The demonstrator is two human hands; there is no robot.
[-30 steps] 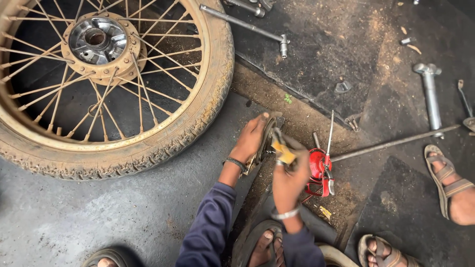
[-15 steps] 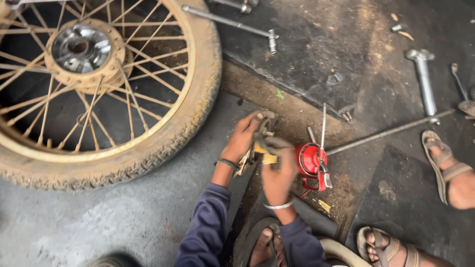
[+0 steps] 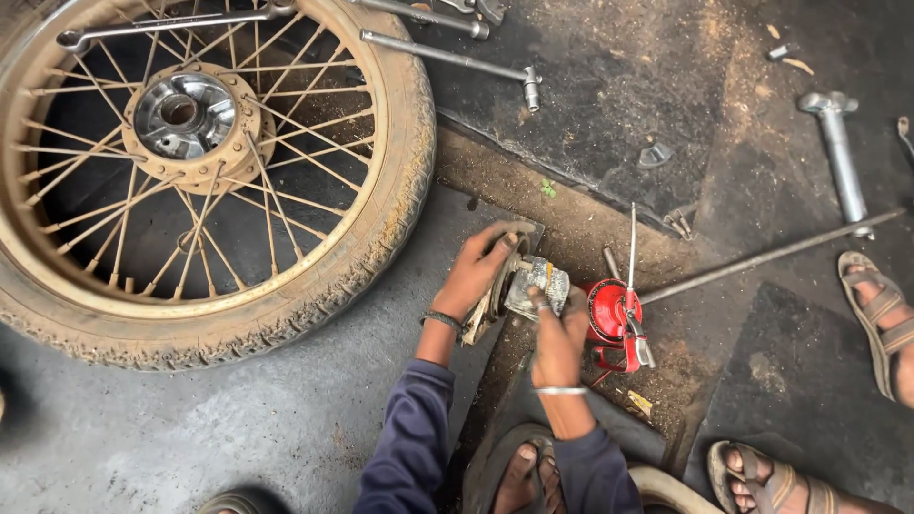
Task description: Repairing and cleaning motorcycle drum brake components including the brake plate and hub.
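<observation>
Floor (image 3: 190,438) of bare grey concrete lies at lower left of the frame, smooth and stained, with open room there beside your left sleeve. To the right, the ground steps into a strip of brown dirt and then dark, rough matting, where room is tighter.

Your left hand (image 3: 476,271) is closed around the rim of a round, dished metal part (image 3: 500,286), just below the middle of the frame. Your right hand (image 3: 560,328) is clamped on a crumpled silvery-grey piece (image 3: 539,284), pressing it against that part; whether it is paper or cloth is hard to make out. Much of the metal part is hidden behind your fingers.

Touching or just beside your right hand stands a red oil can (image 3: 614,324) with a thin upright spout. A long thin rod (image 3: 762,257) runs from near it toward the right edge.

The spoked wheel (image 3: 200,171) fills the upper left, its knobbly tyre caked with tan dust, its shiny hub in the middle; its left side is cut off by the frame. A socket bar (image 3: 447,57) lies at the top, and a heavy bolt (image 3: 838,152) lies at upper right.

A sandalled foot (image 3: 881,319) is cut off at the right edge, another (image 3: 762,476) at the bottom. Your own foot (image 3: 519,476) shows between your sleeves.
</observation>
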